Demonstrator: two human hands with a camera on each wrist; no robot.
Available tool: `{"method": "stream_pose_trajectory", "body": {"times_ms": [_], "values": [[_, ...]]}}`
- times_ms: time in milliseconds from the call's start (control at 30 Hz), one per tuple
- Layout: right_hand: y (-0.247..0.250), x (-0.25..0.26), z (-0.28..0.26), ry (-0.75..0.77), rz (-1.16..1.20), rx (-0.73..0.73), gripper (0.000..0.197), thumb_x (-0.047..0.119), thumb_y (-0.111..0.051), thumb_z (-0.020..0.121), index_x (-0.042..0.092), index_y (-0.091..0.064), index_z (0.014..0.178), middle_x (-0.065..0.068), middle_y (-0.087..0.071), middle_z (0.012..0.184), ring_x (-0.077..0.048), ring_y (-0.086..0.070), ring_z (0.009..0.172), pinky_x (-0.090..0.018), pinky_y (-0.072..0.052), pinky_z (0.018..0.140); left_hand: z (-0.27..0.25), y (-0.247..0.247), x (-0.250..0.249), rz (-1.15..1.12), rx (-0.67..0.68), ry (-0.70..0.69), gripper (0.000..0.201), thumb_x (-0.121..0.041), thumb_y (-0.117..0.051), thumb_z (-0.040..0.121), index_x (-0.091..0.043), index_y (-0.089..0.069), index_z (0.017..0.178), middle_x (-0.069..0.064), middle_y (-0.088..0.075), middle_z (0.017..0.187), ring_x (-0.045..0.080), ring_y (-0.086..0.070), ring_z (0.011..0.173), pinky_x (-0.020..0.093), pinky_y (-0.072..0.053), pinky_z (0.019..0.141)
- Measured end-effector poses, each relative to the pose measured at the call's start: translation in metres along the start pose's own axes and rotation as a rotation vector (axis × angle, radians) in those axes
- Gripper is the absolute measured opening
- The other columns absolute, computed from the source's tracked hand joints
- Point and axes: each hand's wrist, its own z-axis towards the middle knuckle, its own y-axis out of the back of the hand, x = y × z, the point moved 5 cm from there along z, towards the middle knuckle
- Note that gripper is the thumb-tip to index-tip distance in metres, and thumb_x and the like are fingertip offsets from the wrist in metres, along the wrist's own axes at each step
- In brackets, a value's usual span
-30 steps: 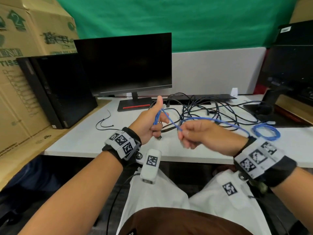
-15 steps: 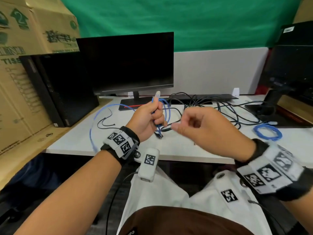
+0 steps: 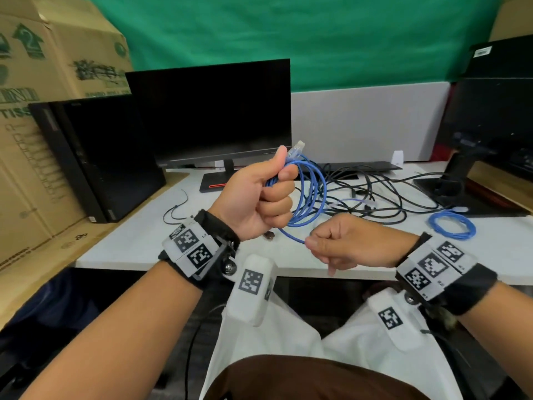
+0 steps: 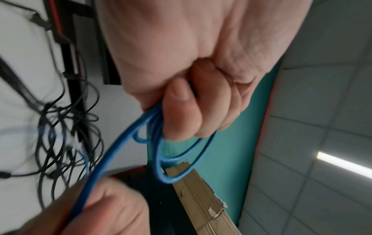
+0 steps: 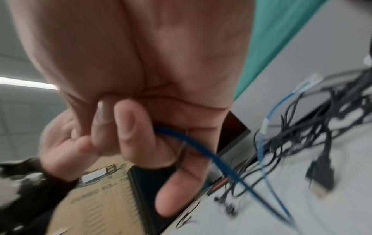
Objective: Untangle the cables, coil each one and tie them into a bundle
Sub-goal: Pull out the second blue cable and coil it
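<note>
My left hand [image 3: 268, 194] is raised over the desk's front edge and grips several loops of a blue network cable [image 3: 313, 197], its clear plug [image 3: 297, 147] sticking up past the thumb. In the left wrist view the loops [image 4: 161, 159] hang from the curled fingers [image 4: 181, 114]. My right hand [image 3: 343, 243], lower and to the right, pinches the same cable's free run [image 5: 193, 143] where it leaves the coil. Behind both hands a tangle of black cables [image 3: 383, 192] lies on the white desk [image 3: 138, 243]. A second blue cable [image 3: 451, 226], coiled, rests at the right.
A dark monitor [image 3: 213, 111] on a red-striped stand stands behind my left hand, a black computer tower [image 3: 95, 157] and cardboard boxes [image 3: 43, 82] to the left. Another monitor stand [image 3: 458, 180] occupies the right. A thin black wire [image 3: 176, 209] lies at the left.
My left hand has risen and now holds more loops of the blue cable. The right hand has swung down and right, drawing the cable's free run toward me.
</note>
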Motion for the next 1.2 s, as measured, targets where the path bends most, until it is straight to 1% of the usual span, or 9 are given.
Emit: {"method": "stream_pose_trajectory", "body": {"times_ms": [200, 400, 500, 567, 667, 800, 967, 1100, 1200], "values": [[0.049, -0.008, -0.003, -0.028, -0.365, -0.239, 0.024, 0.029, -0.063, 0.095, 0.021, -0.067, 0.073, 0.007, -0.062, 0.063, -0.008, -0.054, 0.06, -0.017, -0.045, 0.059, -0.01, -0.004, -0.007, 0.382, 0.081, 0.056, 0.038, -0.042, -0.044, 0.099, -0.019, -0.046, 0.069, -0.01, -0.023, 0.047, 0.009, -0.009, 0.04, 0.019, -0.013, 0.044], [0.088, -0.011, -0.015, -0.135, -0.786, -0.603, 0.022, 0.036, -0.066, 0.092, 0.02, -0.07, 0.077, 0.007, -0.059, 0.063, -0.016, -0.053, 0.062, -0.032, -0.043, 0.062, -0.001, 0.008, 0.013, 0.734, -0.014, 0.215, 0.042, -0.044, -0.05, 0.1, -0.018, -0.05, 0.068, -0.002, -0.024, 0.052, 0.014, -0.013, 0.045, 0.019, -0.016, 0.045], [0.098, -0.006, -0.021, -0.105, -0.719, -0.884, 0.027, 0.03, -0.063, 0.094, 0.012, -0.066, 0.074, 0.003, -0.056, 0.061, -0.019, -0.05, 0.059, -0.032, -0.037, 0.059, 0.005, 0.018, 0.033, 0.907, -0.09, 0.265, 0.045, -0.046, -0.049, 0.101, -0.01, -0.06, 0.077, 0.001, -0.042, 0.047, 0.015, -0.021, 0.042, 0.019, -0.021, 0.043], [0.096, -0.007, -0.018, -0.057, -0.448, -0.938, 0.027, 0.022, -0.058, 0.097, 0.009, -0.064, 0.074, 0.0, -0.052, 0.059, -0.016, -0.042, 0.052, -0.029, -0.035, 0.058, 0.01, 0.023, 0.043, 0.891, -0.139, 0.26, 0.049, -0.046, -0.045, 0.103, -0.003, -0.065, 0.091, 0.008, -0.062, 0.057, 0.014, -0.024, 0.039, 0.019, -0.024, 0.042], [0.083, -0.004, -0.011, 0.004, -0.018, -0.904, 0.028, 0.011, -0.05, 0.1, 0.013, -0.061, 0.074, 0.007, -0.049, 0.054, -0.01, -0.037, 0.045, -0.032, -0.039, 0.056, 0.015, 0.032, 0.049, 0.761, -0.229, 0.212, 0.056, -0.049, -0.037, 0.105, 0.001, -0.063, 0.103, 0.013, -0.073, 0.081, 0.014, -0.021, 0.04, 0.02, -0.025, 0.042], [0.057, 0.016, -0.004, 0.15, 0.24, -0.682, 0.025, 0.005, -0.047, 0.101, 0.012, -0.068, 0.088, 0.002, -0.045, 0.064, -0.011, -0.037, 0.05, -0.027, -0.043, 0.056, 0.02, 0.041, 0.053, 0.514, -0.307, 0.193, 0.078, -0.066, -0.02, 0.099, 0.0, -0.059, 0.115, 0.007, -0.068, 0.077, 0.013, -0.02, 0.044, 0.025, -0.023, 0.046], [0.02, 0.027, 0.0, 0.255, 0.003, -0.382, 0.025, 0.005, -0.056, 0.097, 0.02, -0.075, 0.102, 0.005, -0.066, 0.077, -0.004, -0.055, 0.065, -0.022, -0.05, 0.061, 0.02, 0.045, 0.049, 0.373, -0.235, 0.137, 0.067, -0.068, -0.028, 0.098, -0.012, -0.062, 0.086, 0.004, -0.052, 0.067, 0.013, -0.019, 0.048, 0.031, -0.021, 0.054], [0.015, 0.009, 0.005, 0.149, -0.172, -0.412, 0.024, 0.008, -0.067, 0.092, 0.031, -0.075, 0.093, 0.009, -0.068, 0.073, -0.01, -0.056, 0.066, -0.025, -0.049, 0.058, 0.019, 0.052, 0.047, 0.398, -0.26, 0.083, 0.046, -0.038, -0.053, 0.098, 0.003, -0.065, 0.114, 0.002, -0.053, 0.064, 0.012, -0.024, 0.046, 0.029, -0.024, 0.051], [0.016, -0.004, 0.007, 0.101, -0.275, -0.451, 0.007, 0.017, -0.075, 0.087, 0.022, -0.077, 0.081, -0.001, -0.072, 0.077, -0.028, -0.054, 0.068, -0.035, -0.049, 0.069, 0.018, 0.048, 0.047, 0.439, -0.229, 0.039, 0.025, -0.022, -0.055, 0.098, -0.004, -0.072, 0.104, 0.001, -0.055, 0.066, 0.011, -0.028, 0.046, 0.028, -0.024, 0.051]]}}
